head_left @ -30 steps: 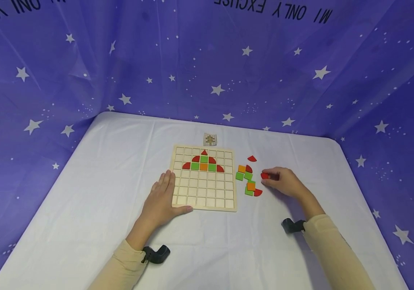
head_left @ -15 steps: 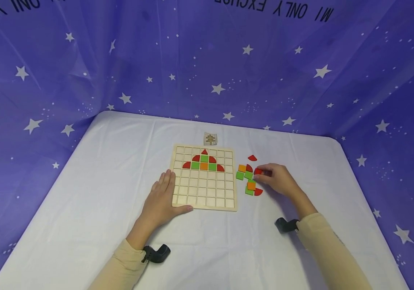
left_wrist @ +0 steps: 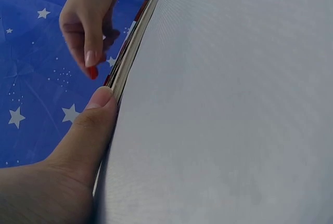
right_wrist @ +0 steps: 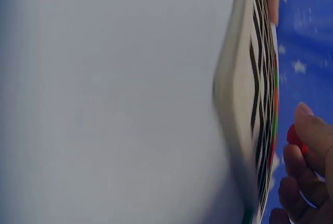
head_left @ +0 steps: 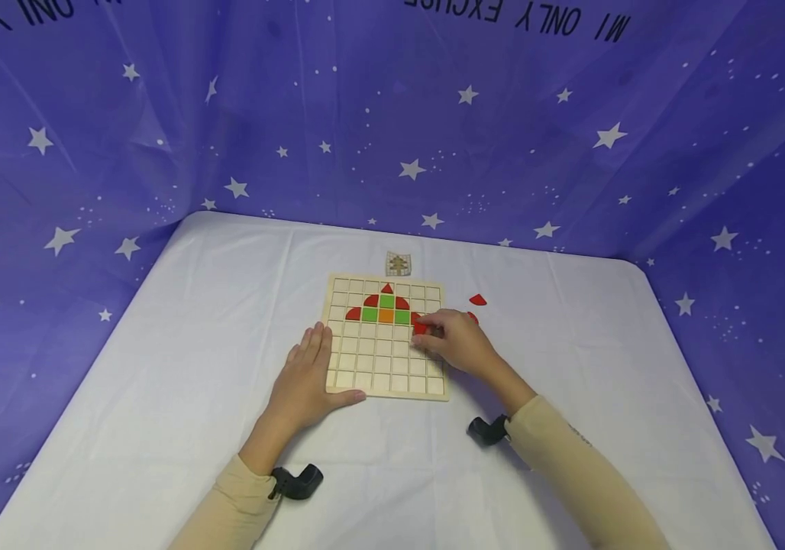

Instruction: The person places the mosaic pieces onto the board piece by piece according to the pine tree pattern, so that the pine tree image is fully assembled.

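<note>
A wooden grid board [head_left: 384, 367] lies on the white table, with red, green and orange tiles set in its upper rows in a stepped triangle. Along the board's left edge rests my left hand [head_left: 303, 382], fingers straight and thumb at the front edge. Its thumb [left_wrist: 80, 133] shows against the board's side in the left wrist view. Over the board's right part, my right hand [head_left: 461, 342] pinches a red tile [head_left: 420, 328] between thumb and fingers. The right wrist view shows that red tile [right_wrist: 294, 135] partly covered by the fingertips.
Right of the board lie a loose red tile [head_left: 478, 299] and another red tile [head_left: 473, 316], with the right hand hiding the other loose tiles. Behind the board is a small card [head_left: 398, 264] with a tree pattern. A purple starred curtain [head_left: 365, 114] surrounds the table.
My right hand has moved left with the red tile, from beside the loose tiles to over the board's right part. The left hand has stayed in place.
</note>
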A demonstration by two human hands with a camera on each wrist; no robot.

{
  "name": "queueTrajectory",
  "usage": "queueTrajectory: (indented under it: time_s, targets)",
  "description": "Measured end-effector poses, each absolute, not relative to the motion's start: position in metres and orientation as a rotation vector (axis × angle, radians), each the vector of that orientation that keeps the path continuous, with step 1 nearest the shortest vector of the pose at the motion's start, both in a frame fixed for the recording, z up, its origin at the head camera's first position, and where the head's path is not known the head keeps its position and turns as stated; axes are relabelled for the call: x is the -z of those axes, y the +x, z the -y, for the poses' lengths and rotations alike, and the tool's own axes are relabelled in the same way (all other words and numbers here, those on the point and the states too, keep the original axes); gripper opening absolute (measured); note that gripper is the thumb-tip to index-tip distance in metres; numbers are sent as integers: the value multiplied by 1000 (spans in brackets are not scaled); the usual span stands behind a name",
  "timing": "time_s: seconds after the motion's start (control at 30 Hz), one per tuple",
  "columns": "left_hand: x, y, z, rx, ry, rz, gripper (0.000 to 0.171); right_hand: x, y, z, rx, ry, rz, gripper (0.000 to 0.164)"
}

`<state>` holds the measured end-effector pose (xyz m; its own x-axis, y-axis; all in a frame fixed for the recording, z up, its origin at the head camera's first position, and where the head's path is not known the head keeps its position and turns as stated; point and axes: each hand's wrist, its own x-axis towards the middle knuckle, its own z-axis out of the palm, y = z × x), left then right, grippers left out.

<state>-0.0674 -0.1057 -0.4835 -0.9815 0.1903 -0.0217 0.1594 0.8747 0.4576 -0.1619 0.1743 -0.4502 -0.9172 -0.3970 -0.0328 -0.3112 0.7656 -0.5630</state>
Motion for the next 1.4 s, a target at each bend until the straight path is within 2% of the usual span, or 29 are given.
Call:
queueTrajectory:
  time_s: [0.27,0.5,0.87,1.3,1.4]
  targets:
    - [483,-67,106,-721,291,-2986,126,452,-152,-127,673,-687,-2832,43]
    - [483,-67,107,-717,295,-2989,127,456,-153,-104,650,-753,-2878,39]
    - [483,-68,107,-721,300,-2995,127,460,-149,-86,665,-659,-2943,28]
    - [484,-68,107,-725,304,-2993,127,465,-154,-88,673,-690,-2985,48]
    - [484,-68,107,-726,302,-2993,127,465,-155,-90,663,-731,-2951,47]
